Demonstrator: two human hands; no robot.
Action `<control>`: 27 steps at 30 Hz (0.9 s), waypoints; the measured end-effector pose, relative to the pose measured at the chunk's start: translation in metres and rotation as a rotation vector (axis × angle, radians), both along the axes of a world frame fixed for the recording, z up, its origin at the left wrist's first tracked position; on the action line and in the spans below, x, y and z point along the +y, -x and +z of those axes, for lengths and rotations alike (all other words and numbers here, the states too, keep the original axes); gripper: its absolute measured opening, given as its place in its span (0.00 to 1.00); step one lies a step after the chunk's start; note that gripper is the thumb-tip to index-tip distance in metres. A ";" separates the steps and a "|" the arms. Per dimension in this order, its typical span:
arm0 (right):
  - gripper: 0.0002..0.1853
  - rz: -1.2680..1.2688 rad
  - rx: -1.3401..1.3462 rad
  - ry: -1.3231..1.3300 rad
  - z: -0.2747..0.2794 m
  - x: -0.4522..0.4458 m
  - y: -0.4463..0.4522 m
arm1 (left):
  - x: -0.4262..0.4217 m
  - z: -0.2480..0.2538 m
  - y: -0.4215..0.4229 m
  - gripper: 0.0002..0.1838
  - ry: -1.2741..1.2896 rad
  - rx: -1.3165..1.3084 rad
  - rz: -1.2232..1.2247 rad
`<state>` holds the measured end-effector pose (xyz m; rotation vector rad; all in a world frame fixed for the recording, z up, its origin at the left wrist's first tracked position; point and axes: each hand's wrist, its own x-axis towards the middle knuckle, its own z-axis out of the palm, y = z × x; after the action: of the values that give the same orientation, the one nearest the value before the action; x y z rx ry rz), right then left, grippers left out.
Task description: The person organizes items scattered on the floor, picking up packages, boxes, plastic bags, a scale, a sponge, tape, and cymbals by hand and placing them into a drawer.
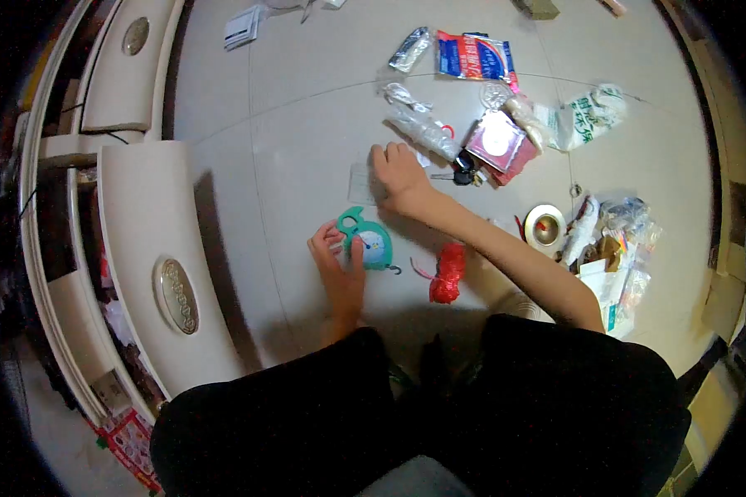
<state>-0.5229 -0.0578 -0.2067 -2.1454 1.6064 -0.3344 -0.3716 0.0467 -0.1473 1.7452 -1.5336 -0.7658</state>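
Note:
My left hand (336, 263) is closed around the left side of a green hanging scale (371, 247) with a round white dial. The scale's ring handle points up and away, and its dark metal hook sticks out at the lower right. My right hand (402, 179) reaches across, above the scale, with its fingers curled. Beside those fingers lies a clear, flat plastic piece (361, 184); whether they grip it, I cannot tell. A bundle of red plastic twine (448, 273) lies on the floor below my right forearm.
On the tiled floor to the right lie keys (464, 172), a blue-and-red packet (476, 56), a white plastic bag (593, 118), a roll of tape (545, 228) and a pile of wrapped items (617, 257). Cream drawers (162, 248) stand open at the left.

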 end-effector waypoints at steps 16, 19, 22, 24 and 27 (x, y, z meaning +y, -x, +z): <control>0.17 -0.020 0.049 0.079 0.005 0.052 0.011 | 0.010 -0.021 0.019 0.23 0.000 0.234 0.053; 0.16 0.043 0.071 0.117 0.001 0.060 0.015 | 0.005 -0.019 0.021 0.23 -0.102 0.150 0.047; 0.17 -0.010 0.030 0.078 0.012 0.065 0.017 | 0.002 -0.016 0.023 0.27 0.039 -0.008 -0.023; 0.17 -0.021 0.004 0.056 0.021 0.070 0.022 | -0.008 -0.018 0.017 0.30 0.104 -0.305 -0.197; 0.24 -0.178 0.096 0.183 -0.004 0.076 0.012 | -0.025 -0.017 0.018 0.33 0.133 -0.399 -0.328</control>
<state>-0.5347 0.0181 -0.2112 -2.1851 1.8935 -0.4561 -0.3899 0.0221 -0.1648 1.6331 -2.1256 -0.4678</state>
